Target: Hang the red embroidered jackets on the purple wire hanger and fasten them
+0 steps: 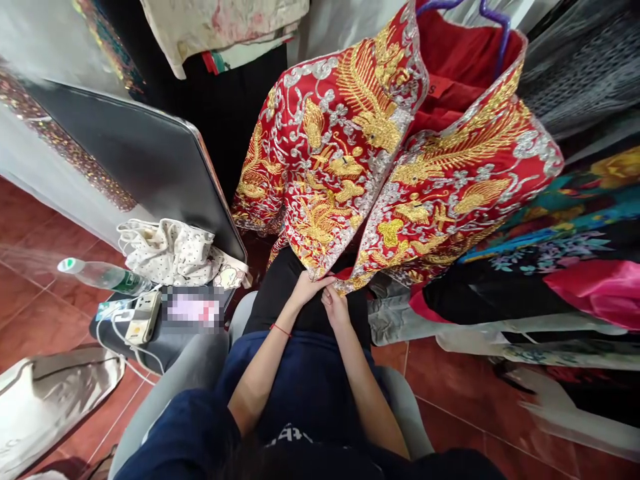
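A red jacket (pixel 345 167) with thick gold and silver embroidery hangs in front of me on a purple hanger (pixel 501 30). Its front opens down the middle, showing the red lining (pixel 453 57) at the collar. At the lower front edge, over my lap, my left hand (pixel 309 288) is closed on the jacket's hem, with a thin red cord on the wrist. Just right of it, my right hand (pixel 334 305) pinches the same hem near the front opening. The two hands nearly touch, and the fingertips are partly hidden by cloth.
On my left, a dark seat (pixel 175 347) bears a power strip (pixel 144 317) with white cables, a water bottle (pixel 105 275) and bunched dotted cloth (pixel 170 250). A black chair back (pixel 145 157) rises behind them. Hanging garments (pixel 560 280) crowd the right. A pale bag (pixel 60 393) lies on the floor.
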The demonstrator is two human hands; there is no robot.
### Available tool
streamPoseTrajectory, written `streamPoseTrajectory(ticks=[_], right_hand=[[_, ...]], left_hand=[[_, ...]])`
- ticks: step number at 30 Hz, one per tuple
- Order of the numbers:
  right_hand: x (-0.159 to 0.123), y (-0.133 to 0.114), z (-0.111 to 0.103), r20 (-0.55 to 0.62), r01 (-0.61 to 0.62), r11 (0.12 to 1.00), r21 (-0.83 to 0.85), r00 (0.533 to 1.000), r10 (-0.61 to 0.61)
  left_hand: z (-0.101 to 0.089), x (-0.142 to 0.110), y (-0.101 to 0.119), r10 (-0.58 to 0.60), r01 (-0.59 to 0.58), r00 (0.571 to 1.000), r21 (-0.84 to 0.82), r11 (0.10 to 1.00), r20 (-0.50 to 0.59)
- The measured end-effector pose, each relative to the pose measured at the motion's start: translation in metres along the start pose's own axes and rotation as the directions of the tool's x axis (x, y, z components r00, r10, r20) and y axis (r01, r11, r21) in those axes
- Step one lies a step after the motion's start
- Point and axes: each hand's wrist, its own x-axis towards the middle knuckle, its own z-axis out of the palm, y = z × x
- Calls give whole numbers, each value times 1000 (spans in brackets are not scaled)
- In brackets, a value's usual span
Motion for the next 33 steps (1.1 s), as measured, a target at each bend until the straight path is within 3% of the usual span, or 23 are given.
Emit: streamPoseTrajectory(ticks=[13, 21, 28, 33], right_hand=[[-2, 0, 10, -32, -116, 991, 61, 992, 118], [3, -1, 7, -42, -221, 971, 95, 973, 225], [2, -5, 9, -43, -154, 984, 95, 987, 158], [-2, -4, 12, 2, -146, 989, 25, 989, 146]], left_hand=[[-2, 8, -8, 35, -28, 985, 41, 999, -170], [-6, 15, -10, 25, -23, 978, 8, 1000, -205], [7, 19, -18, -31, 1, 953, -100, 995, -302], [3, 21, -6, -53, 11, 939, -126, 992, -338]])
